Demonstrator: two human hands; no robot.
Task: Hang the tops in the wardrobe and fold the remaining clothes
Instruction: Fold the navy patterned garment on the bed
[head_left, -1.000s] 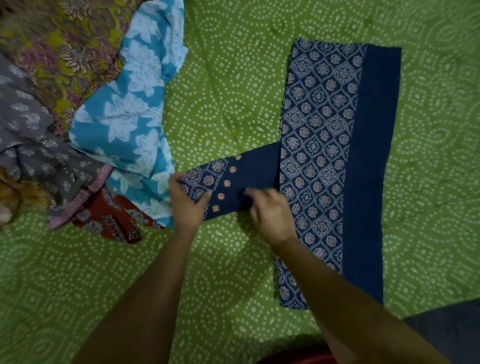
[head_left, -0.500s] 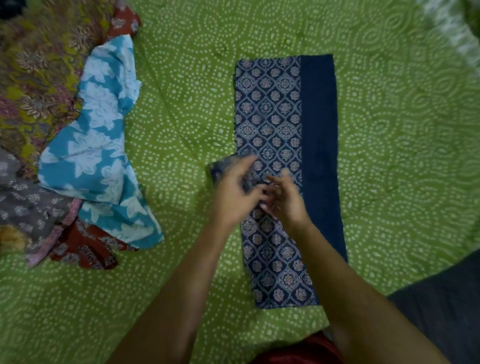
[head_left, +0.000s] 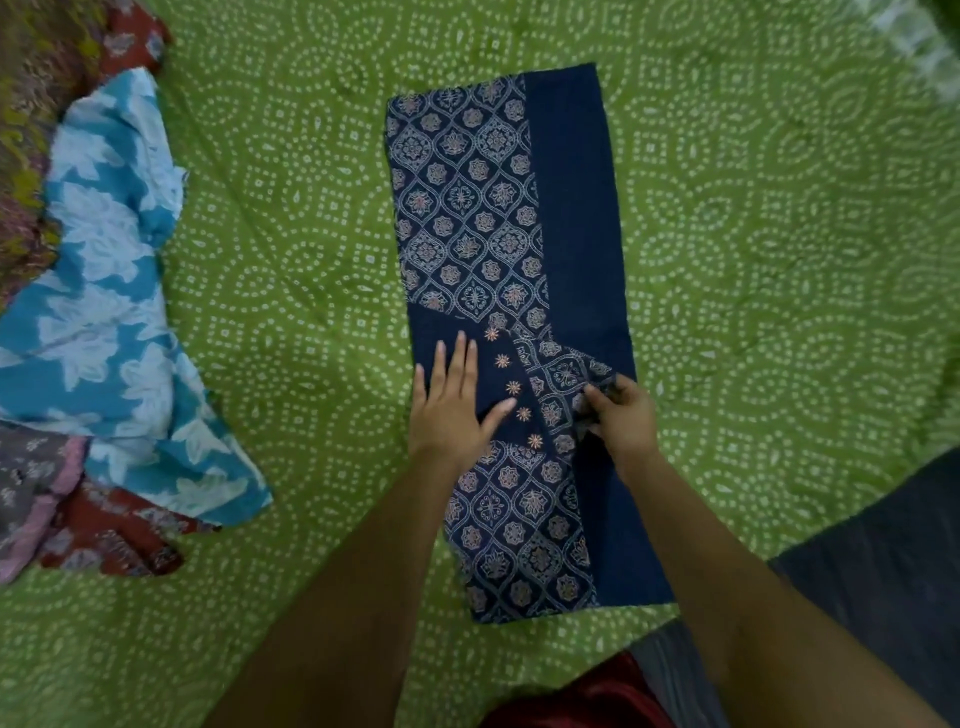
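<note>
Left hand lies flat, fingers straight and spread a little, pressing on the folded sleeve of a navy printed garment. Right hand pinches the sleeve's cuff end between curled fingers and thumb, close to the garment's right edge.

The garment lies as a long narrow panel, running away from the person, on a green bedspread dotted with white. Its left part shows a pale lattice print; its right part is plain navy.

1 second ago the sleeve stuck out sideways to the left, off the panel, with both hands on it. Half a second ago both hands were carrying it across, bunched above the cloth. Now it sits diagonally on top of the panel, inside its outline, so the shape is close to a clean rectangle.

By my reading, this garment is being folded, not hung. The sleeve fold looks nearly done, with the cuff not yet let go. The lengthwise folds seem to remain.

At the left edge, well apart from the navy piece, waits a loose heap: a blue and white floral cloth, a dark red printed piece under it, and a grey patterned one. Much of the task appears to be ahead.
</note>
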